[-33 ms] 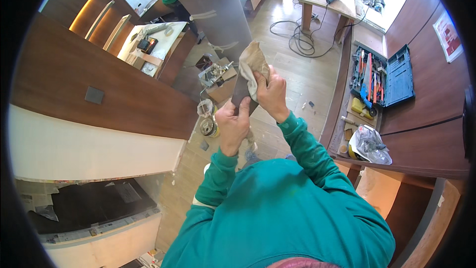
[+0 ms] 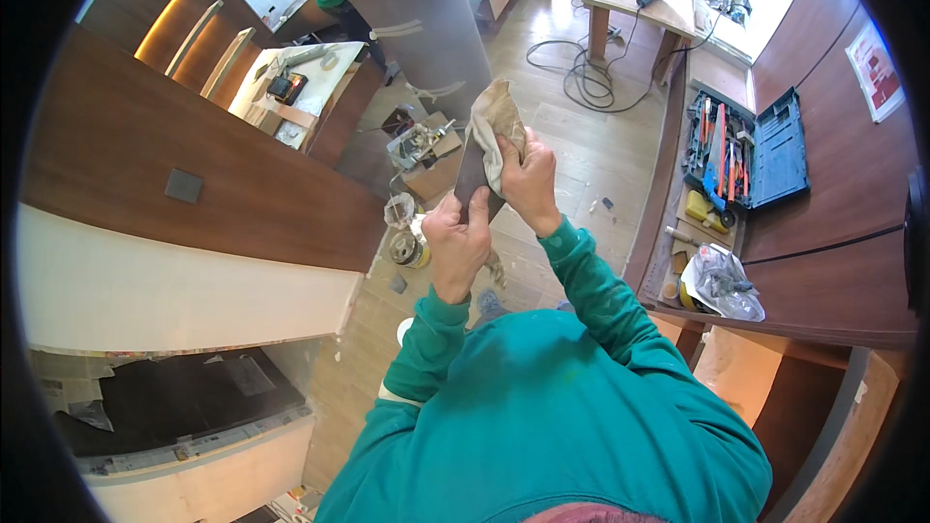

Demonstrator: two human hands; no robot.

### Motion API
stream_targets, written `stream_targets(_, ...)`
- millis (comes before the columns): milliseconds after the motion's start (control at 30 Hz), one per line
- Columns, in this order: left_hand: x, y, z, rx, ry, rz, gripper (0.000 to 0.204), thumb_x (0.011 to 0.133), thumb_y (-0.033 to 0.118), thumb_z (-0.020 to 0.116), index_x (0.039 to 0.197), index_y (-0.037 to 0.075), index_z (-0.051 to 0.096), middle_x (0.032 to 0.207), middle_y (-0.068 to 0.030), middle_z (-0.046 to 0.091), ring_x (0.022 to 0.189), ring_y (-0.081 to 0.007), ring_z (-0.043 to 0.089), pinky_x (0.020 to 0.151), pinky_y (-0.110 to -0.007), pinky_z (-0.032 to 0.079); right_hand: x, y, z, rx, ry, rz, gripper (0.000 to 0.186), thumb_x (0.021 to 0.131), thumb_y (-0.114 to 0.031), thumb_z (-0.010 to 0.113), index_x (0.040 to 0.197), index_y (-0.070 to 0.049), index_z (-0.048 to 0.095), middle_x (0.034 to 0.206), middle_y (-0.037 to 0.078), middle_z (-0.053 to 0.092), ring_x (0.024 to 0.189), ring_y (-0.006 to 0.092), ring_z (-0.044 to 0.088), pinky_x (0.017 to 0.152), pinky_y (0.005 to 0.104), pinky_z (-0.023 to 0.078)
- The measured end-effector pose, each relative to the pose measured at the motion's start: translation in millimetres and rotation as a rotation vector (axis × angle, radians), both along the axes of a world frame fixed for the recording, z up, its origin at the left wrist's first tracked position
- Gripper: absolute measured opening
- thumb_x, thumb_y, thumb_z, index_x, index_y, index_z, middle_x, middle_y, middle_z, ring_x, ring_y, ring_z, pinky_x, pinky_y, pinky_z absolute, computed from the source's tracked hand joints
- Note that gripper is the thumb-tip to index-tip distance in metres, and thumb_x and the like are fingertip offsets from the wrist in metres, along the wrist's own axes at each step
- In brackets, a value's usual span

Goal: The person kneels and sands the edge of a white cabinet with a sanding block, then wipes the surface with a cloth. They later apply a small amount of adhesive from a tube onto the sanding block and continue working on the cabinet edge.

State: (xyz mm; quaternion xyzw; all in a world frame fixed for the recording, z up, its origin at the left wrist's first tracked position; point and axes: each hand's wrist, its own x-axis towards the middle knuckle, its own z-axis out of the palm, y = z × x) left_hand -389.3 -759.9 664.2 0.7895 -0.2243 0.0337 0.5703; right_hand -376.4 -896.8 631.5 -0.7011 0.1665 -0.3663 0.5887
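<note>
Left hand (image 2: 457,244) is gripping a dark flat rectangular panel piece (image 2: 472,181), fingers wrapped around it; right hand (image 2: 528,174) is pressing a crumpled beige cloth (image 2: 496,121) against it at centre. Red-and-white rectangular wall sign (image 2: 877,68) is hanging at 2 o'clock; open blue plastic tool case (image 2: 775,150) is lying below it; wooden floor (image 2: 601,150) is opening towards 12.

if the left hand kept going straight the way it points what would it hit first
Probably the dark flat blade it already grips, then the beige rag held by the right hand. Past those, likely the cardboard box of clutter on the floor, though depth is unclear.
</note>
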Motion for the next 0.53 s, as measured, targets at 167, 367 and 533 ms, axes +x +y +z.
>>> stream_targets(167, 1.1, -10.3, -19.2, -0.078, -0.173, -0.021, 0.017, 0.091, 0.013, 0.068, 0.087, -0.003, 0.066, 0.072, -0.0004, 0.065, 0.062, -0.0063, 0.050, 0.053, -0.029, 0.040, 56.3, -87.6, -99.0, 0.938, -0.237, 0.001, 0.020, 0.095, -0.014, 0.054, 0.098, 0.003, 0.063, 0.079, 0.008, 0.066, 0.065, 0.0202, 0.065, 0.057, 0.0336, 0.052)
stream_targets(367, 27.8, 34.0, -7.2, -0.238, 0.304, 0.032, 0.017, 0.092, 0.011, 0.067, 0.097, -0.005, 0.070, 0.088, -0.0037, 0.071, 0.072, -0.0059, 0.056, 0.061, -0.022, 0.044, -5.5, -69.9, -3.3, 0.635, -0.123, 0.366, 0.023, 0.094, -0.016, 0.056, 0.108, 0.002, 0.062, 0.094, 0.006, 0.066, 0.081, 0.0137, 0.064, 0.073, 0.0290, 0.052)
stream_targets(533, 25.1, 3.1, 0.7, -0.336, 0.221, -0.101, 0.025, 0.093, 0.008, 0.064, 0.114, -0.006, 0.066, 0.101, -0.0061, 0.070, 0.086, -0.0079, 0.060, 0.073, -0.020, 0.047, -9.8, 0.0, -9.6, 0.225, 0.000, 0.297, 0.036, 0.086, -0.015, 0.069, 0.119, -0.003, 0.063, 0.104, 0.013, 0.069, 0.101, 0.0137, 0.062, 0.090, 0.0245, 0.047)
